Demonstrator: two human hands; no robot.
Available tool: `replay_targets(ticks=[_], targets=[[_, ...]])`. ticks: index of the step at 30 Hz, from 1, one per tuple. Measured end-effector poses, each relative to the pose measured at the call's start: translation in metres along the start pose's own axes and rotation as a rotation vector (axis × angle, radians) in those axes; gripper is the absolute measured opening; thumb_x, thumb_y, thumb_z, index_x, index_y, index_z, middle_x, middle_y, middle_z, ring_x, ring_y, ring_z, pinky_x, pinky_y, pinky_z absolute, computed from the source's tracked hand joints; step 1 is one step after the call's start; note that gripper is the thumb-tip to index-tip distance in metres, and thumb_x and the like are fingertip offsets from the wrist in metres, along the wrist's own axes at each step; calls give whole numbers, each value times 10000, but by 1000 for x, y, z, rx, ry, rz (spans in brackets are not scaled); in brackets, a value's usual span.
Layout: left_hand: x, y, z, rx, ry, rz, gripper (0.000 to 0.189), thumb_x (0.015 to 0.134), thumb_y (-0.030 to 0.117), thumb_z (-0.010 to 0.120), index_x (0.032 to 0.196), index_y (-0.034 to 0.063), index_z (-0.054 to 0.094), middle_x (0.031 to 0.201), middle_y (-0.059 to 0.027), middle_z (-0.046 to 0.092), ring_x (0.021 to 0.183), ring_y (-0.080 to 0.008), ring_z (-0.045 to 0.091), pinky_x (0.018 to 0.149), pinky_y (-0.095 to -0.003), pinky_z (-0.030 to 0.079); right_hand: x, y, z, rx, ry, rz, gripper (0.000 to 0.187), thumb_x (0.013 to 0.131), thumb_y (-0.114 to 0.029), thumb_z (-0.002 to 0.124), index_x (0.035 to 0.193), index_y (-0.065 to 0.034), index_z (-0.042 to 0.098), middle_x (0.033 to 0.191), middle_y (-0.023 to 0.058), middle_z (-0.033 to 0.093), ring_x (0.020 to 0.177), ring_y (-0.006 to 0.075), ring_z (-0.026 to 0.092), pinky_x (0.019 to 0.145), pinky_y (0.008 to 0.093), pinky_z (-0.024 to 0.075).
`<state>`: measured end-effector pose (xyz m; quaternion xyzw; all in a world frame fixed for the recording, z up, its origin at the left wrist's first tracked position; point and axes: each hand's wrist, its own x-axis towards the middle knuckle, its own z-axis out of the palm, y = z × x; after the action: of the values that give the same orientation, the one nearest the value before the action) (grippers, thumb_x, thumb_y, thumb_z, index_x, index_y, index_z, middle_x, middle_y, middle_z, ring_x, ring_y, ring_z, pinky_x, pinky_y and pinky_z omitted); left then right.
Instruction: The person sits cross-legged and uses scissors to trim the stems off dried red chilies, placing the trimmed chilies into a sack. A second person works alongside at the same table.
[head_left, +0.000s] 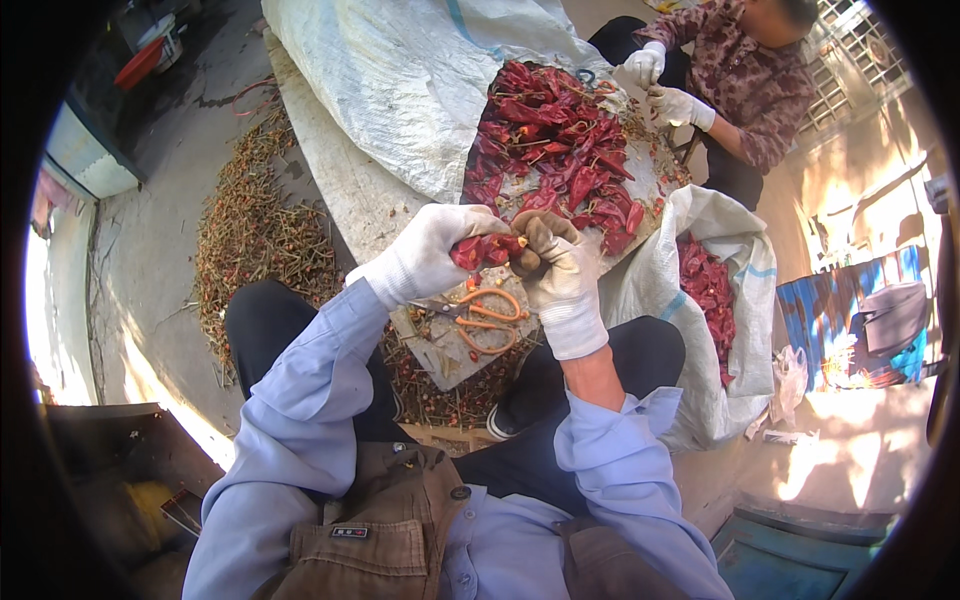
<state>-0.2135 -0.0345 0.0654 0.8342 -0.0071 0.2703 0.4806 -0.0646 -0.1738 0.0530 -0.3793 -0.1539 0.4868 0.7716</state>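
Note:
A dried red chili pepper (480, 252) is gripped in my left hand (439, 244), which wears a white knit glove. My right hand (559, 270), gloved and stained brown at the fingertips, is closed at the pepper's pale stem end; whether a stem piece sits between those fingers is hidden. Under both hands, scissors with orange handles (491, 319) lie on the near end of a worn pale board (442, 367). Past my hands, a heap of dried red chilies (555, 142) spreads over the board, partly beside a large white woven sack (390, 90).
An open white woven sack (739, 300) with chilies inside stands by my right knee. Chili stems are piled (255, 225) on the floor at left. A co-worker in white gloves (675, 105) sits at the far right, near another pair of scissors (592, 81).

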Motion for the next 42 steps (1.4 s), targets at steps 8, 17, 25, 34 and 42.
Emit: replay_targets(ticks=[8,17,25,34,42], targets=[[-6,10,-18,185,-166,35,338,775,-12,736,1110,25,718,1020,-156,721,900,-302,719,828,-355,575,19,1,-26,59,100,-167,114,935,-96,720,965,13,708,814,49,664,609,106,577,554,228,491],[-12,12,-53,371,181,-280,309,798,-13,747,1105,23,725,963,-142,738,890,-242,732,823,-328,569,45,32,-46,-1339,138,-311,181,889,-27,686,1059,-5,745,996,100,752,869,164,726,780,291,567],[-14,8,-57,361,284,-280,335,786,4,759,1119,21,720,957,-178,730,889,-254,730,806,-330,559,75,62,-18,-1971,-111,-457,336,825,-60,678,1151,-121,733,1226,107,676,1062,318,675,922,421,550],[-15,0,-60,345,314,-431,335,814,76,801,1136,28,721,955,-173,741,885,-227,738,810,-332,563,81,61,-30,-1419,118,-336,320,894,-77,718,1195,26,690,1104,145,742,954,242,733,837,377,571],[-3,-12,-32,-167,333,-583,269,871,98,794,1115,7,726,887,-64,754,728,-106,682,643,-262,553,41,38,5,-597,104,-148,237,938,-2,671,1161,80,681,973,107,740,811,150,717,691,277,591]])
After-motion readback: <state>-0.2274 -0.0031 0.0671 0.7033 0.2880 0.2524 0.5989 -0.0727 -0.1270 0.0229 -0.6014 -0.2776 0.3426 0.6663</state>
